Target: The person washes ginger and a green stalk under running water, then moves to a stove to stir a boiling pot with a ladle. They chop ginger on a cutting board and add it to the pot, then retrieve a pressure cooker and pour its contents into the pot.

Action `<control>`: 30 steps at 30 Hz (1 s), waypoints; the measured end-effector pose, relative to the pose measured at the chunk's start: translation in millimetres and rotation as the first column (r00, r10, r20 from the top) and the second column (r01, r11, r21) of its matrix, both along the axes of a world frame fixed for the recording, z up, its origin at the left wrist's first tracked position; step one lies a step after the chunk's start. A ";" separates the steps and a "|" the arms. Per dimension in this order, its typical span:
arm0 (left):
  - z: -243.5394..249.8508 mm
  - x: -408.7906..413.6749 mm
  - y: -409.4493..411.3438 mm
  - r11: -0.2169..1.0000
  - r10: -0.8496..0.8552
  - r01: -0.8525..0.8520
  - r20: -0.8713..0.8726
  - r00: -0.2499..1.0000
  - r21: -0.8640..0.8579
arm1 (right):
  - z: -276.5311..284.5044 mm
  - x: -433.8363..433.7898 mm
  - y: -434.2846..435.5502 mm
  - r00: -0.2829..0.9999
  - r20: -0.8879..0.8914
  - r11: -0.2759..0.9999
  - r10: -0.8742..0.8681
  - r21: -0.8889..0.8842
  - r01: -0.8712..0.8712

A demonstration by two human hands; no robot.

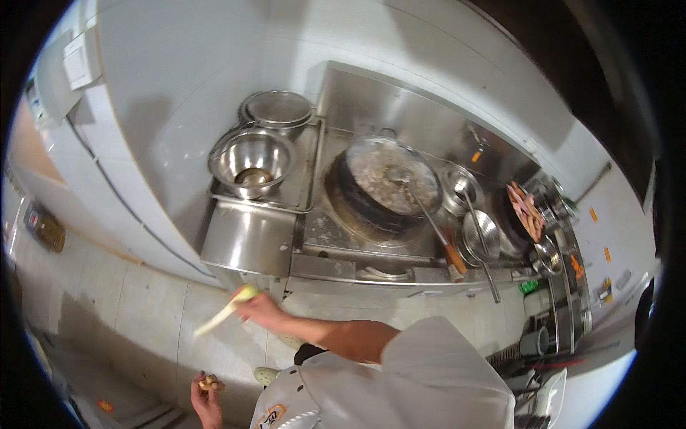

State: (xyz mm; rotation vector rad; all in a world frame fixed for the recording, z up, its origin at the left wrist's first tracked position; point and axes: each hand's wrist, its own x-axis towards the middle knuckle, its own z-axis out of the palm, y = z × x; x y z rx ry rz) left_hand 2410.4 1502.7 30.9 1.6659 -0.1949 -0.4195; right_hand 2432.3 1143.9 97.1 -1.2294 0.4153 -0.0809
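My right hand grips a long pale vegetable stalk, greenish at the end near my fingers and blurred. It is over the floor, just in front of the steel counter. Lower in the view, my left hand holds a knobbly piece of ginger between thumb and fingers. Beyond the counter edge stands a large wok full of pale, frothy liquid. A ladle with a wooden handle rests in it, its bowl partly in the froth.
A steel bowl and a lidded pot stand on a tray left of the wok. To its right are a small pot, a strainer and pieces of meat. A wall borders the left side.
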 end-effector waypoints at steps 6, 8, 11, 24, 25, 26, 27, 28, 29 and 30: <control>28.1 51.3 -71.0 0.951 0.041 -0.059 -0.066 0.997 -0.303 | 144.3 -133.4 -224.7 0.560 0.328 0.527 -0.761 -0.191 0.828; -3.2 59.0 -76.1 0.957 0.021 -0.063 -0.147 0.989 -0.285 | 157.5 -163.0 -290.4 0.539 0.512 0.275 -0.669 -0.503 0.819; 8.3 38.6 -100.8 0.933 0.104 -0.207 -0.331 0.938 -0.294 | 149.6 -140.4 -369.4 0.629 0.575 -0.212 -0.523 -0.803 0.557; 127.2 45.0 -105.0 0.713 0.282 -0.465 -0.392 0.876 -0.525 | 67.1 -102.2 -600.7 0.809 -0.341 -0.315 -0.479 -0.794 -0.521; 125.2 44.3 -100.9 0.704 0.317 -0.487 -0.384 0.867 -0.518 | 78.7 -94.3 -601.0 0.842 -0.258 -0.370 -0.474 -0.810 -0.456; 123.6 44.5 -94.9 0.694 0.350 -0.507 -0.376 0.858 -0.511 | 88.4 -87.2 -597.9 0.868 -0.173 -0.422 -0.466 -0.819 -0.390; 122.3 43.6 -89.3 0.681 0.387 -0.533 -0.370 0.844 -0.503 | 95.9 -71.0 -577.3 0.925 -0.058 -0.479 -0.376 -0.842 -0.247; 124.5 40.4 -83.9 0.652 0.429 -0.547 -0.339 0.837 -0.525 | 111.0 -42.5 -521.3 0.962 0.056 -0.520 -0.266 -0.849 -0.094; 125.2 41.4 -75.3 0.640 0.441 -0.551 -0.331 0.834 -0.536 | 127.9 -23.3 -463.8 0.971 0.175 -0.550 -0.162 -0.833 0.058; 127.0 44.5 -64.6 0.632 0.446 -0.548 -0.322 0.835 -0.547 | 126.9 -8.5 -417.0 0.967 0.250 -0.359 -0.054 -0.908 0.215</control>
